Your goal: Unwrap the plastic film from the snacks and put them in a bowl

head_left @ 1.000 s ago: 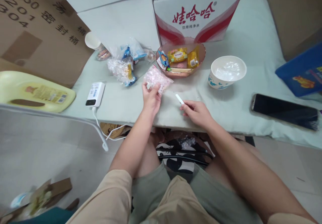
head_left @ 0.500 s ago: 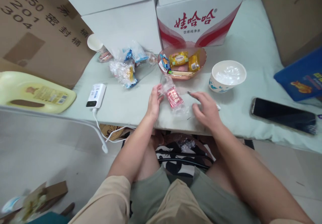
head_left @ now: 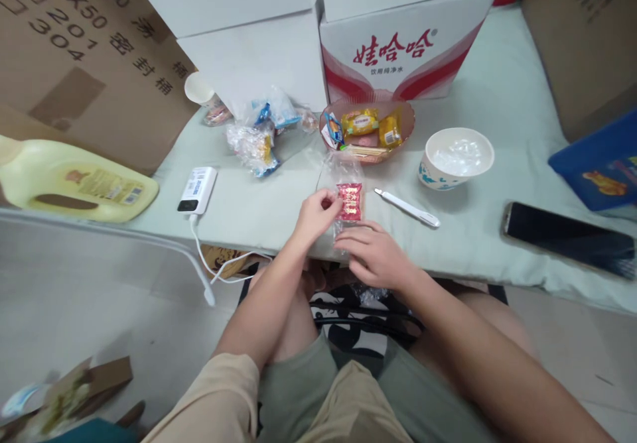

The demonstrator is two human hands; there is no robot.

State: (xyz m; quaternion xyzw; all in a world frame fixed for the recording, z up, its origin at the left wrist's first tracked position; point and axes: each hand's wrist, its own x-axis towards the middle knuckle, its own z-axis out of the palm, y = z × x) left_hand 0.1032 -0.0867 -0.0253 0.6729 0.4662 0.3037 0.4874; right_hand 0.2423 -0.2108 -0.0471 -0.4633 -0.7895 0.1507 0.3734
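A clear plastic bag with a red snack packet [head_left: 350, 201] inside lies at the near edge of the table [head_left: 279, 204]. My left hand [head_left: 314, 216] pinches the bag at the packet's left side. My right hand [head_left: 372, 255] is closed on the bag's near end, just below the packet. A white pen-like tool [head_left: 408, 207] rests on the table to the right of both hands, untouched. Behind the bag stands a pink bowl [head_left: 367, 130] with several wrapped snacks.
A white bowl [head_left: 456, 157] sits right of the pink one, a black phone [head_left: 567, 239] farther right. A power bank [head_left: 198, 189] with a cable and a yellow jug [head_left: 74, 182] lie at the left. Loose snack bags [head_left: 256, 139] and cartons [head_left: 403, 38] fill the back.
My right hand put the white tool down on the table and came onto the bag. My left hand laid the bag flat, and the red packet now shows.
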